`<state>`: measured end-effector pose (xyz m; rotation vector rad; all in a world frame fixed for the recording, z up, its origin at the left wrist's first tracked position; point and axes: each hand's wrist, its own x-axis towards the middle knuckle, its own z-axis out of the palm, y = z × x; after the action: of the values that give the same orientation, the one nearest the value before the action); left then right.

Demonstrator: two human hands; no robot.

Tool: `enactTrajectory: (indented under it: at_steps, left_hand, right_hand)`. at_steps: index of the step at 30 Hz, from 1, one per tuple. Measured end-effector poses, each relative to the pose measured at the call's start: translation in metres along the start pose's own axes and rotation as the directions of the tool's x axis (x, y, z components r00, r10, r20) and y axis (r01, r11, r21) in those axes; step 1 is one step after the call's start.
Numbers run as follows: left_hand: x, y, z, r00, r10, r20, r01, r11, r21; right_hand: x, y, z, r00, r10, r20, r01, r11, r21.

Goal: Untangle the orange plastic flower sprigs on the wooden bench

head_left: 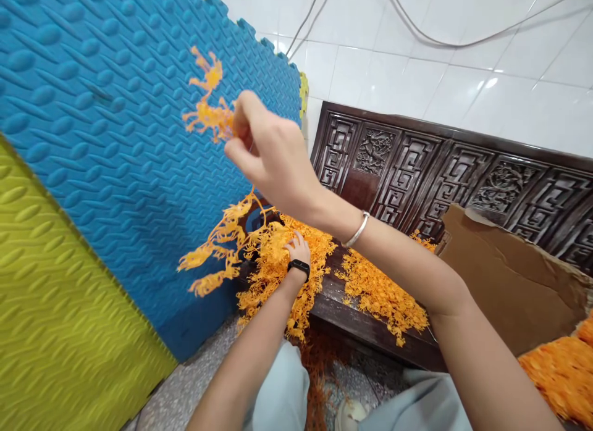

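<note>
My right hand point(271, 147), with a silver bangle on its wrist, is raised in front of the blue mat. Its fingers are pinched on a string of orange fringed flower pieces point(210, 119). More strung orange pieces point(229, 224) hang below it, slanting down to the left. Lower down, my left hand point(299, 249), wearing a black wristband, lies on a heap of orange fringed pieces point(264, 283) with its fingers apart. Part of the heap is hidden behind my forearms.
A second orange pile point(380, 289) lies on the dark carved wooden bench point(333, 289). Cardboard point(504, 276) leans at the right, by more orange pieces point(560, 375). Blue point(115, 141) and yellow-green foam mats point(55, 295) stand at the left. Cables point(456, 44) hang across the white tiled wall.
</note>
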<state>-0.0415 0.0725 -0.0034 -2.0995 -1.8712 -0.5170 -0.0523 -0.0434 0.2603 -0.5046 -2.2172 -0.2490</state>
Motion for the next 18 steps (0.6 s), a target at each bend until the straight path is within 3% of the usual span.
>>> enactTrajectory:
  at_steps: [3, 7, 9, 12, 15, 18]
  left_hand:
    - [-0.007, 0.005, 0.010, 0.998, -0.062, 0.023, 0.061, 0.996, 0.059]
    - [-0.019, 0.008, 0.022, 0.991, 0.117, 0.059, -0.116, 0.993, -0.011]
    - [-0.025, 0.003, 0.025, 0.985, 0.153, 0.073, -0.152, 0.988, -0.023]
    - [-0.032, -0.011, 0.025, 0.983, 0.137, 0.126, -0.137, 0.991, -0.001]
    - [-0.036, -0.022, 0.023, 0.979, 0.106, 0.174, -0.114, 0.993, 0.041]
    - [-0.037, -0.023, 0.022, 0.975, 0.142, 0.170, -0.157, 0.985, 0.073]
  right_hand:
    - [0.026, 0.018, -0.003, 0.986, 0.166, -0.017, -0.160, 0.968, 0.194]
    - [0.054, 0.049, -0.008, 0.917, 0.394, 0.055, -0.384, 0.840, 0.383]
    - [0.064, 0.063, -0.017, 0.877, 0.480, 0.008, -0.431, 0.780, 0.454]
    - [0.080, 0.080, -0.039, 0.798, 0.580, -0.165, -0.401, 0.716, 0.572]
    - [0.099, 0.093, -0.068, 0.691, 0.628, -0.358, -0.322, 0.711, 0.625]
    - [0.110, 0.105, -0.089, 0.650, 0.620, -0.440, -0.306, 0.743, 0.595]
